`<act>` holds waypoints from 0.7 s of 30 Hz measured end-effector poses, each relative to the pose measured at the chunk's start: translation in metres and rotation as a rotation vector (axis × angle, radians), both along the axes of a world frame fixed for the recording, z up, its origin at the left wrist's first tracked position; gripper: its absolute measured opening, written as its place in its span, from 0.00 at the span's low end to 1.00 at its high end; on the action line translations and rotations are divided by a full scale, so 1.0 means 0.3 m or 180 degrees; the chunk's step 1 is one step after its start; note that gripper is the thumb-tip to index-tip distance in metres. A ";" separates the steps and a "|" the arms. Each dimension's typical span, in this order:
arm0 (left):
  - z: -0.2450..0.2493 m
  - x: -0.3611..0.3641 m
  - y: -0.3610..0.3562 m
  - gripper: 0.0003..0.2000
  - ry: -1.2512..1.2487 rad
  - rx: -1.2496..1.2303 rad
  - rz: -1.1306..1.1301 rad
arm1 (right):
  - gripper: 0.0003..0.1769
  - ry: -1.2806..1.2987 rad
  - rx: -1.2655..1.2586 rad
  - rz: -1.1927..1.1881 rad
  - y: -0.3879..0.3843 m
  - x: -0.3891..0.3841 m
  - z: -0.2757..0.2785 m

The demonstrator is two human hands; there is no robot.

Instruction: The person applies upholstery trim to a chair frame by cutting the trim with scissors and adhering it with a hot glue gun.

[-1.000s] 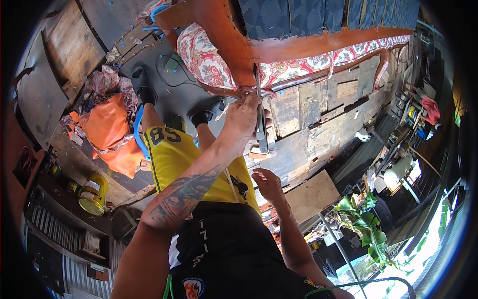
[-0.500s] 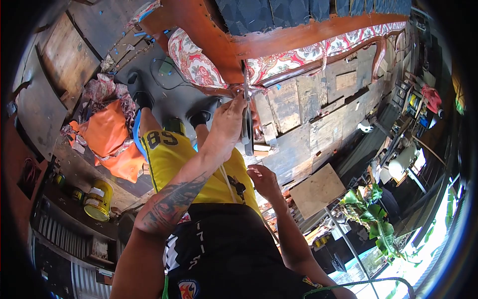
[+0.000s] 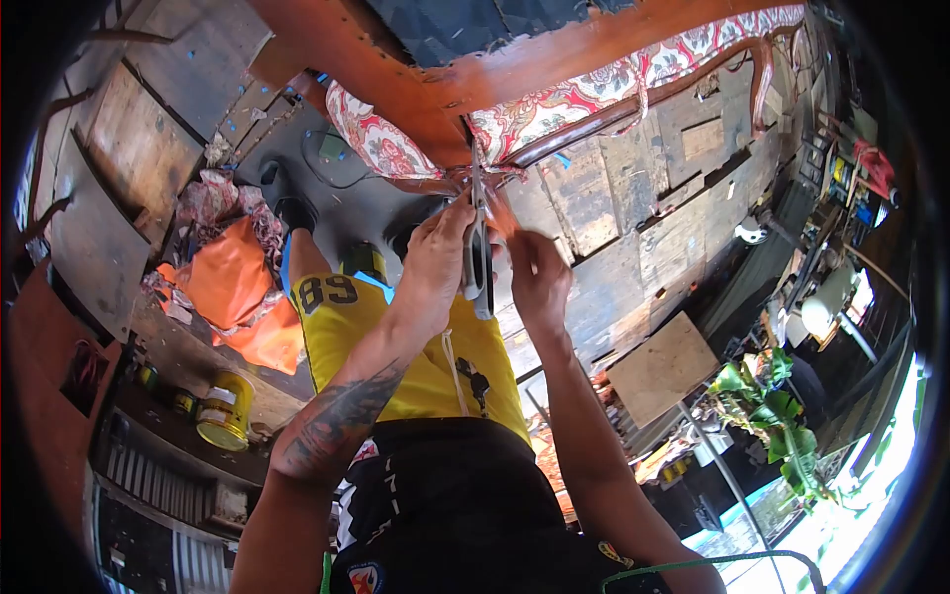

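Note:
My left hand [image 3: 442, 252] is wrapped round a long grey metal tool [image 3: 479, 259], held nearly upright. A slot-like loop shows in its lower end, and its thin upper end meets the corner of a reddish-brown wooden chair frame [image 3: 445, 124]. I cannot make out the tool's exact kind. Beside it on the right is my right hand [image 3: 542, 282], its fingers curled inward; whatever they hold, if anything, is hidden. Red-and-white floral fabric [image 3: 554, 117] covers the frame's side, and another floral panel [image 3: 381, 139] lies left of the corner.
Orange cloth [image 3: 233, 277] and crumpled fabric lie on the floor at left, near a yellow bucket [image 3: 226, 411]. Worn boards [image 3: 614, 247] cover the floor at right. A square board on a pole [image 3: 665, 369] stands at lower right. Dark webbing [image 3: 475, 28] spans the chair.
My right hand has risen from near the shorts to beside the tool, and its fingers have curled. The left hand still grips the tool. The view has shifted slightly.

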State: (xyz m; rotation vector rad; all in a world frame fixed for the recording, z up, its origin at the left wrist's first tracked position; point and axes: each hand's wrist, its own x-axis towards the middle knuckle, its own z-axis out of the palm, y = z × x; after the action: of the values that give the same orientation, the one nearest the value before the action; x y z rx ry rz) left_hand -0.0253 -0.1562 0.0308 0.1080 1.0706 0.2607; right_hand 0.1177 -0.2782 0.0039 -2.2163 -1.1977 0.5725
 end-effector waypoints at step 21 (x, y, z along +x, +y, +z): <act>0.080 -0.019 0.034 0.26 -0.0061 -0.0164 0.0063 | 0.10 0.0246 0.0509 -0.0767 0.305 -0.079 -0.162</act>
State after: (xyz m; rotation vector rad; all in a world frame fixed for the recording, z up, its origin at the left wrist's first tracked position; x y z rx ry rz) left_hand -0.0310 -0.1459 0.0549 0.0487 1.0591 0.2515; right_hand 0.0941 -0.1867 -0.0448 -2.1413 -0.8883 0.4437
